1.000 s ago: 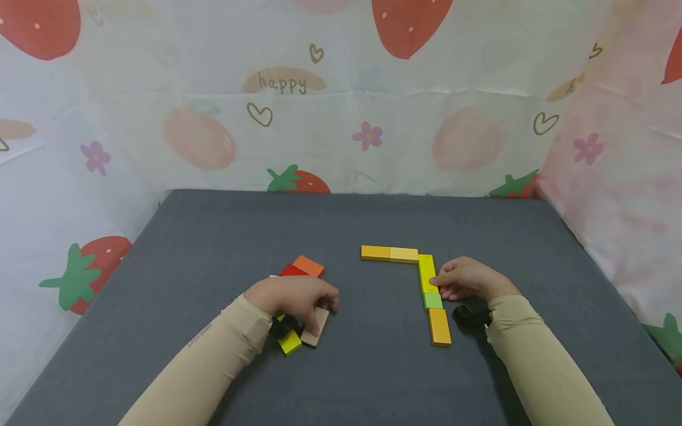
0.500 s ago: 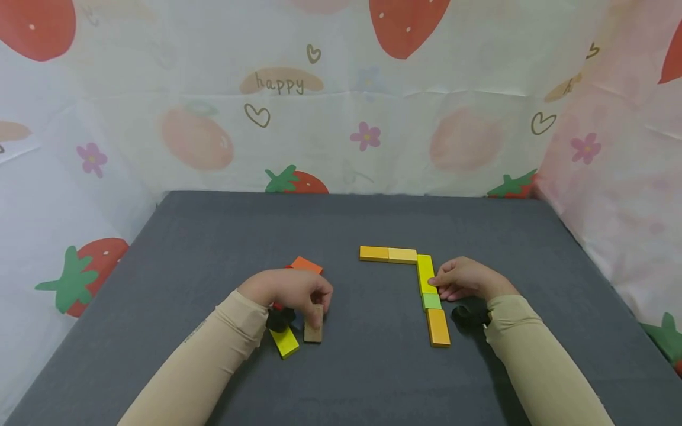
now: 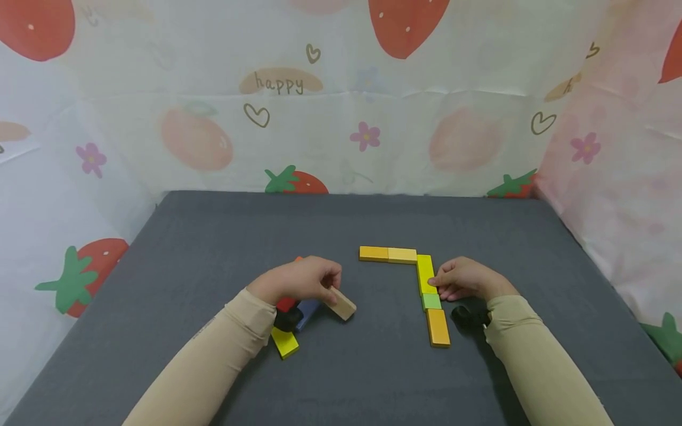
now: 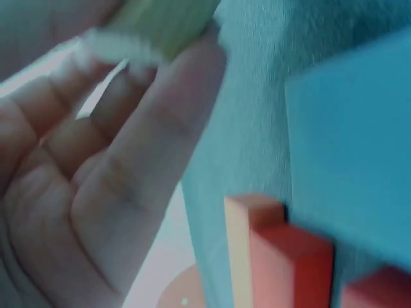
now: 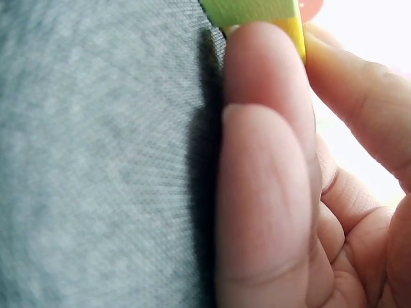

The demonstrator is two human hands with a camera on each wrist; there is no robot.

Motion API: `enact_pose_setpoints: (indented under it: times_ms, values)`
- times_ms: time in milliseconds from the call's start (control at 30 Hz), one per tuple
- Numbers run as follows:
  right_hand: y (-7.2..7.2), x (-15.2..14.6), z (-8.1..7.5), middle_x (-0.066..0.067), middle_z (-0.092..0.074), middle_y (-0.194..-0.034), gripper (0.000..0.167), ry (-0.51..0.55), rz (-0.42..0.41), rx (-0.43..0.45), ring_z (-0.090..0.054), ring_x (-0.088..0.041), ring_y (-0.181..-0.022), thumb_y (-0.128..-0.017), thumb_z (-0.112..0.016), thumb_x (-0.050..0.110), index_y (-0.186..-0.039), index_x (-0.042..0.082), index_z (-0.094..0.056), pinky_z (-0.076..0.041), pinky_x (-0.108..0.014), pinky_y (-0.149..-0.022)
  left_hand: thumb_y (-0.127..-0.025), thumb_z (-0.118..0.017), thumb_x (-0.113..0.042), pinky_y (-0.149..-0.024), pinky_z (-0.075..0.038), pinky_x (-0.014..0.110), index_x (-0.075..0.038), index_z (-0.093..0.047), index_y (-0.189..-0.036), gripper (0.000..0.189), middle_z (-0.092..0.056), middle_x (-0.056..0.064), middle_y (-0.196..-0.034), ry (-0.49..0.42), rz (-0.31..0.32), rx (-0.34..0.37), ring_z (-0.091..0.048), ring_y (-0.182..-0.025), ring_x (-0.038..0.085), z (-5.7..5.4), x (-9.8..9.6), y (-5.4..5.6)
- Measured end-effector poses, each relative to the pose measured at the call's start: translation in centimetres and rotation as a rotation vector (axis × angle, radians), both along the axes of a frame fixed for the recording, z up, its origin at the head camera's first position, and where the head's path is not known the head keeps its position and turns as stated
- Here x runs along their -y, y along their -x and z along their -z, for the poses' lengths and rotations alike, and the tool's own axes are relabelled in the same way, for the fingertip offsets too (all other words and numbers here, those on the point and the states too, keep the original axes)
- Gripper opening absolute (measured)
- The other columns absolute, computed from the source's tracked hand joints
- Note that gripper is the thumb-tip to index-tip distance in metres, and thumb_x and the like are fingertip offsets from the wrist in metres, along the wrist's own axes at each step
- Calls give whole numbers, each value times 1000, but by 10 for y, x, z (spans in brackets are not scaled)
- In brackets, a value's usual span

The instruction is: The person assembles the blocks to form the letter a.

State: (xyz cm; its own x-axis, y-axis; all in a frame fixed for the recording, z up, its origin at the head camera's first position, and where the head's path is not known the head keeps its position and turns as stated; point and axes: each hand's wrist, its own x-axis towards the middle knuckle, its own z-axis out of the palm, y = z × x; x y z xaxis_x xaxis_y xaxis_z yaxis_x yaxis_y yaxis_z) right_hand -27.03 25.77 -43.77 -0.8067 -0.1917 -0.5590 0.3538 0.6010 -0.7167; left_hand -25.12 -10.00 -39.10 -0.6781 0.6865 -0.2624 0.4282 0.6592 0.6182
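Observation:
Above the dark cloth, my left hand [image 3: 298, 279] pinches a pale wooden block [image 3: 343, 304] between thumb and fingertips. In the left wrist view the same block [image 4: 164, 22] is blurred at the top. Below and behind this hand lie a blue block [image 3: 307, 313], a red block [image 3: 286, 304] and a yellow block [image 3: 285, 342], partly covered by hand and wrist. My right hand [image 3: 469, 278] holds the long yellow block [image 3: 425, 273] of a row at its right edge, thumb and fingertips closed on it. A short green block [image 3: 431, 301] adjoins that block.
An orange-yellow block [image 3: 438, 328] ends the row nearest me. Two more blocks, one amber [image 3: 374, 253] and one pale yellow [image 3: 402, 255], run left from its far end. A printed curtain [image 3: 330, 118] stands behind the grey-covered table [image 3: 240, 219].
My left hand has lifted the pale wooden block and moved slightly right and away, turning it and uncovering the blue block. My right hand stays at the long yellow block.

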Motion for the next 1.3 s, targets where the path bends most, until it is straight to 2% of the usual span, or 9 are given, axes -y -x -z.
enact_pose_setpoints:
  times_ms: [133,267,467,800,1033,1300]
  values:
    - [0,-1,-1,1,-63,-64,23,9,-3,3,-59,-8,-56,-92,-68,25,-77,8,-67,-54,-22,-60,-89,-70,-16,-69,-46,26,-17,-62,-92,9,-62,-2,-87,-28,-87,-38,-54,-78,14,5,-14,3]
    - [0,-1,0,2,-63,-64,23,9,0,5,-59,-7,-56,-92,-68,25,-76,9,-67,-53,-21,-60,-91,-66,-14,-70,-47,27,-16,-67,-99,8,-66,-1,-94,-62,-183,-47,-56,-80,14,11,-31,7]
    - [0,-2,0,2,-63,-64,23,9,1,0,-60,-8,-57,-92,-68,25,-76,9,-67,-54,-22,-60,-94,-62,-13,-69,-49,25,-13,-68,-107,15,-68,3,-99,-110,-273,-1,-58,-79,14,18,-54,13]
    - [1,0,1,1,-64,-65,22,1,10,4,-60,-8,-56,-91,-68,26,-77,9,-67,-54,-22,-60,-93,-60,-8,-68,-50,23,-9,-68,-109,18,-67,5,-97,-137,-297,113,-58,-78,13,30,-88,16]
    - [1,0,1,1,-65,-65,22,2,13,4,-60,-8,-56,-91,-69,26,-78,8,-68,-54,-21,-59,-93,-63,-9,-66,-49,21,-10,-69,-105,14,-66,4,-93,-166,-309,128,-58,-75,11,40,-101,16]
    - [2,-1,1,1,-65,-64,21,6,13,6,-60,-7,-56,-91,-68,25,-78,9,-68,-54,-21,-59,-92,-65,-10,-64,-48,22,-8,-68,-100,9,-65,3,-87,-175,-331,150,-58,-69,10,44,-113,11]
